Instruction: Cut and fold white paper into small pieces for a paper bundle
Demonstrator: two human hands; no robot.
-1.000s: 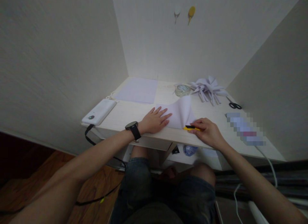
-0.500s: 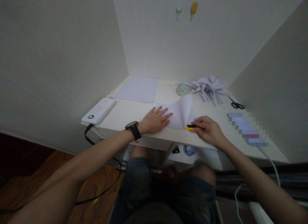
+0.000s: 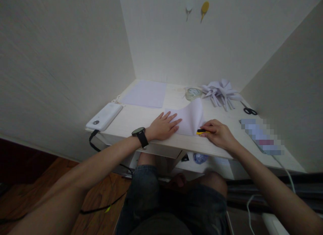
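A white sheet of paper (image 3: 190,119) lies near the front edge of a pale wooden desk (image 3: 141,115), its right part curled upward. My left hand (image 3: 163,127) lies flat on the sheet's left part, fingers spread, with a black watch on the wrist. My right hand (image 3: 218,134) grips a small yellow and black cutter (image 3: 202,131), whose tip sits at the paper's lower right edge.
On the desk stand a white power bank (image 3: 104,116) at the left edge, a flat paper sheet (image 3: 146,93), a tape roll (image 3: 193,93), folded paper shapes (image 3: 222,92), black scissors (image 3: 248,109) and a blurred object (image 3: 262,136). Walls close in on three sides.
My right hand with the cutter has slid slightly up and left along the paper's edge. The left hand stays pressed on the sheet. The view shifted slightly.
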